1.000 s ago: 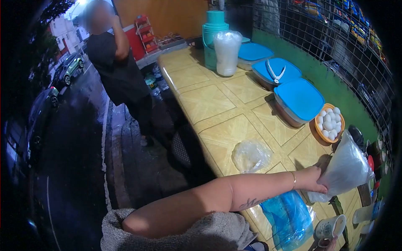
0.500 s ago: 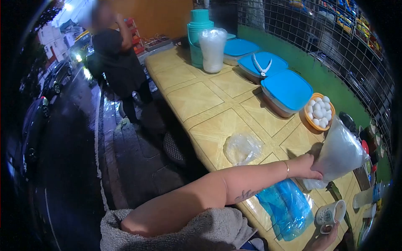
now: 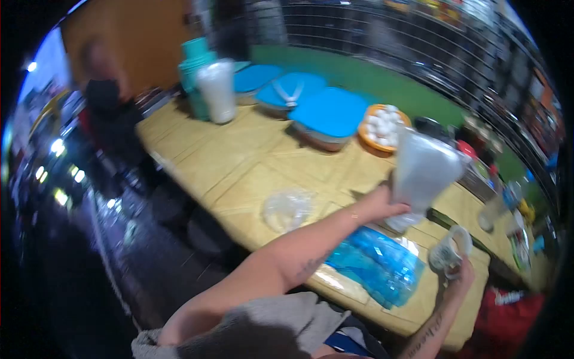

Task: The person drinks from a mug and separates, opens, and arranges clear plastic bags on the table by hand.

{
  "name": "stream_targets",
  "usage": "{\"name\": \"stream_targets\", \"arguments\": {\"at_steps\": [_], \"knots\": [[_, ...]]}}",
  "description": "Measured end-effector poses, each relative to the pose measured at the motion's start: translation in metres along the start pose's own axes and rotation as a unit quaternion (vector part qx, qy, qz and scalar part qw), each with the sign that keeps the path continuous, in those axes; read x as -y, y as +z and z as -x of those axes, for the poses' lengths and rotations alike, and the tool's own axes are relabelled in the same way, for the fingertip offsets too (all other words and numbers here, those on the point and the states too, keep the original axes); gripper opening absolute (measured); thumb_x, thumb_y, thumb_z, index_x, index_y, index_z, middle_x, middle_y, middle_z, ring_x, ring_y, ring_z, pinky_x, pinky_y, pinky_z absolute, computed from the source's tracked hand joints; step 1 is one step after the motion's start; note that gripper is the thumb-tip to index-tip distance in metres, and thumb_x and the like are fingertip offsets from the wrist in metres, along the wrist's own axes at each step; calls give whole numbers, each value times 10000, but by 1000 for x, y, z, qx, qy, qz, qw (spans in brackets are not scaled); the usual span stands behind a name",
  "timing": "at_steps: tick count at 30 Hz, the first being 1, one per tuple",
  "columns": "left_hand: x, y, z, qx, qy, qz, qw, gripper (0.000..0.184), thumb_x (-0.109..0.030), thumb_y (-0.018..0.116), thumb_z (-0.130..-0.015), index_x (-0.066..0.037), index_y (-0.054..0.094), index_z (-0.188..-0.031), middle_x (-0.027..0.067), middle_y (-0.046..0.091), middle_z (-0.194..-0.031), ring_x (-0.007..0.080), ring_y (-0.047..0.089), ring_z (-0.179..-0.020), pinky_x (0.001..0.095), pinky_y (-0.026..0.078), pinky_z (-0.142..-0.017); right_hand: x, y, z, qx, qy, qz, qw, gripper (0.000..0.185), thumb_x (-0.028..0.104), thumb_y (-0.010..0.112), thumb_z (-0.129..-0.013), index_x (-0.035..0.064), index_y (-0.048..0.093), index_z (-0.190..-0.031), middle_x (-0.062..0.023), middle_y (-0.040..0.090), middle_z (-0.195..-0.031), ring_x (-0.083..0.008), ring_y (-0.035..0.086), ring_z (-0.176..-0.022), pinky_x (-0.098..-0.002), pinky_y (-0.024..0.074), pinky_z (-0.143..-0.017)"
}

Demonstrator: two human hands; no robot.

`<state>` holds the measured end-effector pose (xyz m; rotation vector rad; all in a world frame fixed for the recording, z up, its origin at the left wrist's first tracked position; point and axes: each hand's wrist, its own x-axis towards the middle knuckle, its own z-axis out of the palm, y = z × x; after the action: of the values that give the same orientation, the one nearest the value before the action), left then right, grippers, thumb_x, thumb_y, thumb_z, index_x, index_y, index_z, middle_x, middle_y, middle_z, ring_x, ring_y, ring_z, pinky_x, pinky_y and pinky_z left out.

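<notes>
View swung rightward; left fingers (image 3: pixel 399 209) pinch plastic bag (image 3: pixel 423 173), right fingers (image 3: pixel 464 268) hold cup (image 3: pixel 443 256).

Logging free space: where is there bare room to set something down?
The widest bare stretch of tabletop lies between the blue-lidded containers and the crumpled clear bag. A smaller patch lies between the right hand and the tabletop's near corner. Crowded: along the wall, from teal jug to egg basket, and around the left hand, blue plastic and held cup.
</notes>
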<state>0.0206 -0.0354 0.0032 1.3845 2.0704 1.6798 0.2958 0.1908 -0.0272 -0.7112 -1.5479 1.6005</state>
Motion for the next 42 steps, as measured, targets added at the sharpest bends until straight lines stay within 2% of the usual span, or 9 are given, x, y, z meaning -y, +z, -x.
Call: {"name": "stream_targets", "arguments": {"at_steps": [3,8,11,14,17,21,22,28,42], "knots": [[-12,-1,2,14,-46,24,999,853,-334,789,-748,51,341,-1363,254,496,-1306,347,494,-1233,402,383,-1053,-3,-3,2,-22,-33,22,999,283,290,629,-895,17,695,-932,-5,515,-653,-113,490,-569,-264,389,-529],[-18,-10,5,59,-63,0,996,960,-318,784,-766,61,202,-1428,253,426,-1394,348,431,-1305,394,361,-1083,-8,-3,-1,-6,-4,-23,1000,332,325,675,-897,81,574,-694,12,500,-592,-93,468,-527,-247,370,-513],[-14,-15,6,11,-20,-82,996,957,-286,775,-785,29,168,-1454,252,405,-1412,331,513,-1231,392,439,-1015,-3,-1,3,-6,-3,-10,1000,335,330,671,-901,85,576,-694,14,493,-587,-92,459,-518,-247,360,-507],[-66,-22,16,-15,-114,19,993,904,-248,755,-814,-12,182,-1472,242,430,-1384,273,616,-1071,355,519,-886,2,1,3,1,2,-4,1000,325,331,667,-903,83,590,-708,14,493,-587,-93,455,-516,-251,352,-503],[-60,-23,22,-99,-51,12,994,824,-234,740,-833,-48,248,-1466,220,472,-1333,196,650,-909,309,542,-783,0,0,1,-4,9,-3,1000,317,328,665,-905,77,602,-721,13,489,-584,-97,455,-512,-248,348,-495],[-47,-35,49,-219,-30,-48,974,609,-174,728,-833,-26,434,-1345,170,571,-1168,156,626,-821,286,525,-732,-5,-3,-4,11,18,-2,1000,320,321,643,-918,67,607,-727,8,482,-594,-106,467,-528,-260,349,-506],[-50,-37,58,-252,-39,-52,965,489,-153,713,-833,-11,503,-1252,116,622,-1028,131,618,-758,281,517,-688,-8,-4,-5,12,10,-2,1000,324,331,633,-924,67,603,-738,5,481,-603,-111,468,-528,-261,358,-511],[17,-47,91,-381,-34,-140,913,273,-131,670,-845,-20,583,-1080,64,635,-799,127,588,-660,292,502,-631,-1,1,0,8,28,-75,997,346,359,618,-932,76,586,-735,9,461,-596,-120,471,-533,-264,379,-515],[-9,-32,91,-298,20,-131,945,170,-101,649,-830,-26,622,-979,119,661,-826,206,644,-715,317,521,-663,-7,-1,2,-5,-6,-60,998,362,328,650,-912,80,521,-681,-5,462,-568,-136,486,-518,-273,400,-498]]}}
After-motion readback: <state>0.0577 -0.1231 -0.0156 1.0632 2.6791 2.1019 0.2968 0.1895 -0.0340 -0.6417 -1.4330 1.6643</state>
